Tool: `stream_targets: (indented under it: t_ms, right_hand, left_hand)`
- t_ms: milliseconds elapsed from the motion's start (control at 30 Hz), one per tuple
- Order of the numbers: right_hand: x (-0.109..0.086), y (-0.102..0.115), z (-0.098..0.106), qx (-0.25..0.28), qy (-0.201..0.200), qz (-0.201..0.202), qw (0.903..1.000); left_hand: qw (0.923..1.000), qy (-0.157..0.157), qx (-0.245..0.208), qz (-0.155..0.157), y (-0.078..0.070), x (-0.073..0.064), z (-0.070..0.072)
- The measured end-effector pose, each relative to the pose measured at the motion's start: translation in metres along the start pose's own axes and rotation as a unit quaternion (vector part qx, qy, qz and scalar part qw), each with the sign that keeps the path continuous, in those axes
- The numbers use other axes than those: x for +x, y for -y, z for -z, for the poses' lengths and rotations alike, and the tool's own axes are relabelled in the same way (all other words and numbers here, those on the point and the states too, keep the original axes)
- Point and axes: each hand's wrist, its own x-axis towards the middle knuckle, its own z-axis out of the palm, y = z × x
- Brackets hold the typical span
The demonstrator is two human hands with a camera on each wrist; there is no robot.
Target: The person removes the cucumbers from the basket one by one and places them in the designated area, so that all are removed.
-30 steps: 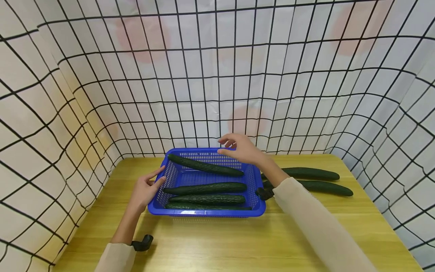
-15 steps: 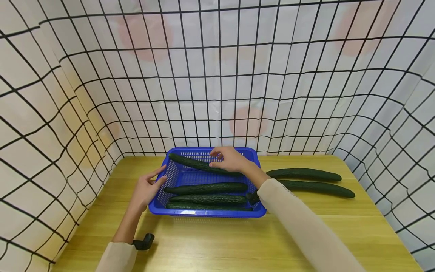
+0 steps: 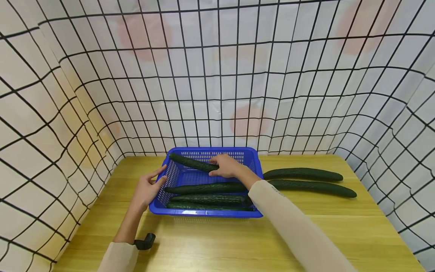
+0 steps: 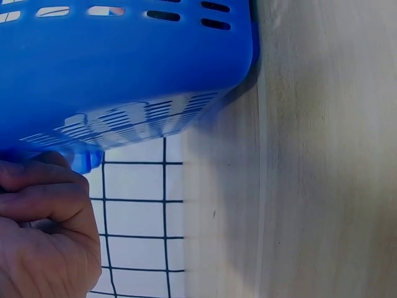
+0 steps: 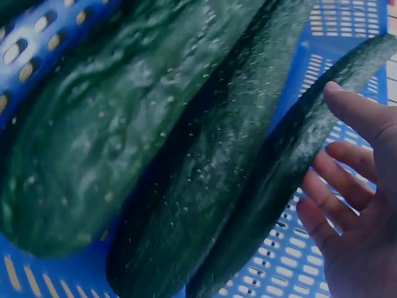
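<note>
A blue plastic basket [image 3: 205, 212] stands on the table and holds several dark green cucumbers. My left hand [image 3: 144, 192] holds the basket's left side by the rim, its thumb and fingertips at the edge. In the left wrist view, the fingers [image 4: 46, 192] are bent against the basket wall [image 4: 142, 62]. Over the far part of the basket, my right hand [image 3: 227, 166] pinches the slanting far cucumber [image 3: 190, 161] near its middle. The right wrist view has the thumb [image 5: 347, 102] on that cucumber [image 5: 267, 171], fingers along its other side.
Two more cucumbers, a far one [image 3: 302, 173] and a near one [image 3: 316, 187], lie on the wooden table [image 3: 217, 241] right of the basket. A white backdrop [image 3: 210, 87] with a black grid encloses the table at the back and sides.
My right hand has come down and left from above the basket's back rim onto the far cucumber and now grips it. The left hand stays at the rim.
</note>
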Motion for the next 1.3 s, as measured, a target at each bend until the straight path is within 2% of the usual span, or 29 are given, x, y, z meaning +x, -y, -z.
stream_targets:
  t_ms: [100, 200, 400, 667, 867, 1133, 1300]
  right_hand:
    - [0.003, 0.003, -0.002, -0.033, 0.006, -0.007, 0.9994]
    - [0.004, 0.006, -0.005, -0.042, 0.010, -0.016, 0.9989]
    - [0.005, 0.003, -0.011, -0.002, 0.002, -0.038, 0.9993]
    - [0.007, 0.000, -0.015, 0.021, 0.000, -0.030, 0.9993]
    - [0.006, -0.001, -0.010, 0.041, -0.005, -0.026, 0.9988]
    - [-0.001, -0.002, 0.001, 0.066, -0.051, -0.009, 0.9965]
    - [-0.005, 0.005, 0.009, 0.075, -0.082, 0.011, 0.9937]
  left_hand:
    - [1.0000, 0.000, -0.008, -0.002, 0.000, 0.000, 0.000]
    - [0.9999, 0.002, -0.015, -0.003, -0.001, -0.001, 0.000]
    - [0.9998, 0.003, -0.020, -0.001, 0.000, -0.002, 0.001]
    - [0.9998, 0.000, -0.014, -0.012, 0.001, -0.002, -0.001]
    - [0.9998, 0.002, -0.019, -0.007, 0.001, 0.000, 0.000]
    - [0.9992, 0.006, -0.039, -0.004, -0.001, 0.000, 0.000]
    - [0.9993, 0.008, -0.035, 0.000, 0.000, -0.001, 0.001]
